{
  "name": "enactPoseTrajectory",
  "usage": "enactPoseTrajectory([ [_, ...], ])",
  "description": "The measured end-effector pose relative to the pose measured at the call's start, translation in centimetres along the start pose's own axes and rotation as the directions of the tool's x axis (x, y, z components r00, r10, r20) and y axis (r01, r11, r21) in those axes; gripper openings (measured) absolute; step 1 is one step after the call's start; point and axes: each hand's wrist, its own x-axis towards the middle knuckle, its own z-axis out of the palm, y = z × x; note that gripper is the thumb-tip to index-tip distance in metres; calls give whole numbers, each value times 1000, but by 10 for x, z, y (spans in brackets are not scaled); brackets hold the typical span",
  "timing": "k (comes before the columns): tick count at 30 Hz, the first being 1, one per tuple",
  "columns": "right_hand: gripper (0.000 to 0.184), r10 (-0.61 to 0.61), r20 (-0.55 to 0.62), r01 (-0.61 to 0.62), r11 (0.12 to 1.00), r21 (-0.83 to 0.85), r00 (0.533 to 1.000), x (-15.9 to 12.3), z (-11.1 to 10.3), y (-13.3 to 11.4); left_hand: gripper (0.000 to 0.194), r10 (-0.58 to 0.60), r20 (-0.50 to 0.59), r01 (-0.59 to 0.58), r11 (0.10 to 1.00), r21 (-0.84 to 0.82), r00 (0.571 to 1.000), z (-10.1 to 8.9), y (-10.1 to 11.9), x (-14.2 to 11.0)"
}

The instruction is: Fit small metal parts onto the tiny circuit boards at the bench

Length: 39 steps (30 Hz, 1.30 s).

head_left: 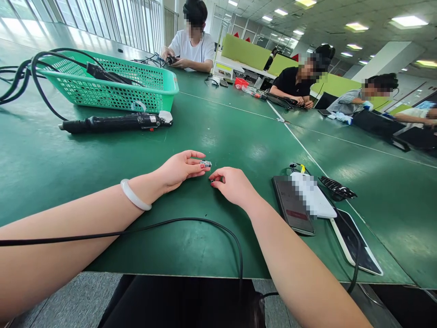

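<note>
My left hand (182, 169), with a pale bangle (135, 196) at its wrist, pinches a small silvery electronic part (205, 163) between thumb and fingers above the green table. Just to the right, my right hand (232, 183) has thumb and forefinger closed together. A tiny bright speck shows at those fingertips, too small to name. The two hands are close but apart. Beyond my left forearm lies a black electric screwdriver (116, 123), beside a green plastic basket (167, 91).
Black cables run into the basket, and one cable (191, 219) crosses my left forearm. Phones (295, 209) and a white device (317, 196) lie right of my right hand, near a black object (336, 187). Several people sit along the far side of the green table (218, 118).
</note>
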Motion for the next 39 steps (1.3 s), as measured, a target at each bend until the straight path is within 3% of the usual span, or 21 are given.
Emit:
enactPoseTrajectory([
  [4, 28, -76, 11, 76, 997, -5, 997, 0, -2, 3, 27, -3, 23, 3, 1000, 1, 1000, -3, -3, 2],
  [10, 12, 8, 10, -8, 996, -86, 1000, -2, -11, 5, 27, -20, 25, 20, 1000, -3, 999, -3, -2, 0],
  [22, 18, -59, 9, 59, 963, -262, 998, -1, -14, 5, 23, -18, 36, 16, 998, 63, 999, -1, -2, 1],
  [30, 19, -64, -9, 59, 960, -275, 998, 0, -17, 7, 25, -12, 49, 8, 997, 74, 999, -2, -2, 0],
  [39, 16, -32, 45, 43, 959, -279, 998, -3, -14, 2, 25, -27, 62, 22, 996, 85, 998, -1, 0, 0],
])
